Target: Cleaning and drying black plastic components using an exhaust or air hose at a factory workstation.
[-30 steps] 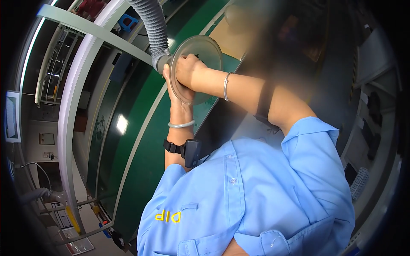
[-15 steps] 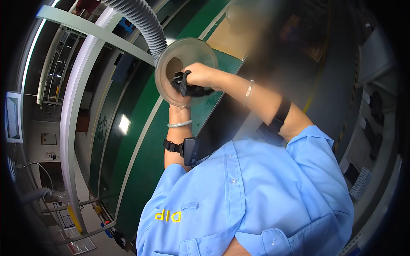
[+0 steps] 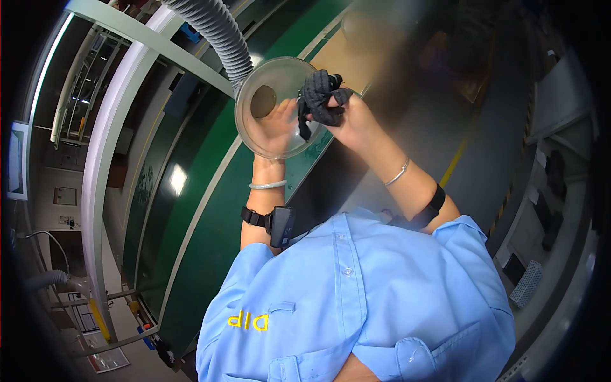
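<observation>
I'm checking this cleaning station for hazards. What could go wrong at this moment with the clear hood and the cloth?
The left hand alone seems to steady the clear round hood on the grey ribbed hose; a hard wipe might twist it loose. The bunched dark cloth in the right hand sits near the hood's opening and could be drawn in.

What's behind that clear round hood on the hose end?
Through the clear round hood show the left hand pressed against it and the hose's dark opening. The right hand holds a dark cloth at its rim.
</observation>
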Tool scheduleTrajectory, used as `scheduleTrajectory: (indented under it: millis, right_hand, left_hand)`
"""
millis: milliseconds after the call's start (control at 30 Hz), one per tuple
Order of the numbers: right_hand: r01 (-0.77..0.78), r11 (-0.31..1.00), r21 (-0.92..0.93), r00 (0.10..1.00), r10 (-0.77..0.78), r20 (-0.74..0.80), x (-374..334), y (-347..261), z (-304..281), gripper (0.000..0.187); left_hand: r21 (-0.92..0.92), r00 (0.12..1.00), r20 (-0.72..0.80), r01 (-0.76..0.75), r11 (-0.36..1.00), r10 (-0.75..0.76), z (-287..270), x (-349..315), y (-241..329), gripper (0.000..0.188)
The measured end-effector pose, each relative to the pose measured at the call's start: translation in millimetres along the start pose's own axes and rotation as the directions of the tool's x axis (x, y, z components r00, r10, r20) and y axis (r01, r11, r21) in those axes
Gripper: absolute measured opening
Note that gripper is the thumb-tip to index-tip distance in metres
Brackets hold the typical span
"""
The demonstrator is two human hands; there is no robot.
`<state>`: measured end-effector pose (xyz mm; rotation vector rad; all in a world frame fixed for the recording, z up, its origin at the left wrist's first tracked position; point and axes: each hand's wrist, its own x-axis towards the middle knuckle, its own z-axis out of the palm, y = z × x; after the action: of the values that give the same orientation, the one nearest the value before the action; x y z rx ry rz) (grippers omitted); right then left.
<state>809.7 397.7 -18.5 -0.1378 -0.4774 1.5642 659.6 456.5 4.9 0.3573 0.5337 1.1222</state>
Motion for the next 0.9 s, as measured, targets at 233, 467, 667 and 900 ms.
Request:
scheduleTrajectory:
  millis: [233,467,667,900]
  right_hand:
    - [-0.141,0.990,-0.017,0.989,0.140,-0.054,17,35,31,0.022]
    - [0.281,-0.041,-0.959,0.914,-0.294,0.280,26,59,5,0.028]
    - [0.159,-0.576,-0.802,0.930,-0.186,0.318,17,24,38,0.038]
    - [0.179,-0.317,-0.932,0.942,-0.219,0.255,10,35,37,0.044]
  left_hand:
    - [0.705,0.641,0.671,-0.707,-0.053,0.373,-16,5,-2,0.031]
    - [0.493,0.767,0.444,-0.641,0.588,0.464,-45,22,1,0.025]
    - [0.621,0.425,0.734,-0.736,-0.271,0.529,-23,11,4,0.026]
    - [0.588,0.712,0.430,-0.688,0.427,0.555,-33,18,0,0.022]
